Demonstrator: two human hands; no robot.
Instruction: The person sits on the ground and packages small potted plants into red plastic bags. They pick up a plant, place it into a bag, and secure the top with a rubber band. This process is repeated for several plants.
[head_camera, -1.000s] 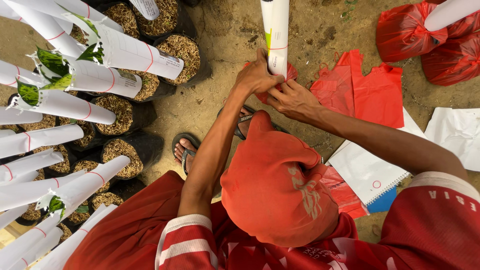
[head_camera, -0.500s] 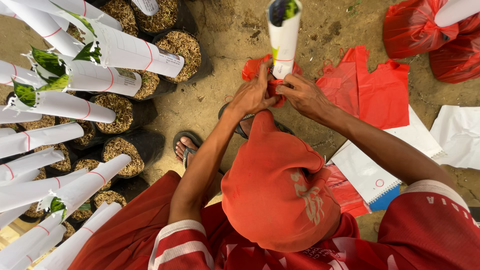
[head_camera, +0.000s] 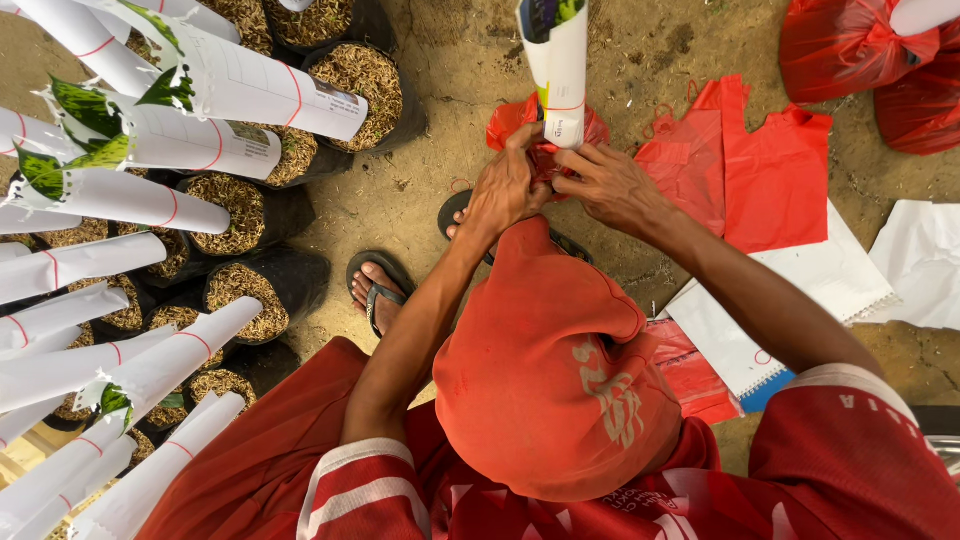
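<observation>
Both hands, left hand (head_camera: 505, 185) and right hand (head_camera: 610, 185), pinch crinkly red plastic bag (head_camera: 520, 125) under smooth white paper tube (head_camera: 560, 70); bag is higher around tube base than 0.5 s ago.

The ground (head_camera: 440, 90) is bare brown dirt with small cracks and bits of dry stuff. It looks like daylight, soft and even. Black pots (head_camera: 262, 285) full of dry husks stand in rows on the left. Flat red bags (head_camera: 760, 170) and white paper sheets (head_camera: 920, 260) lie on the right.
</observation>
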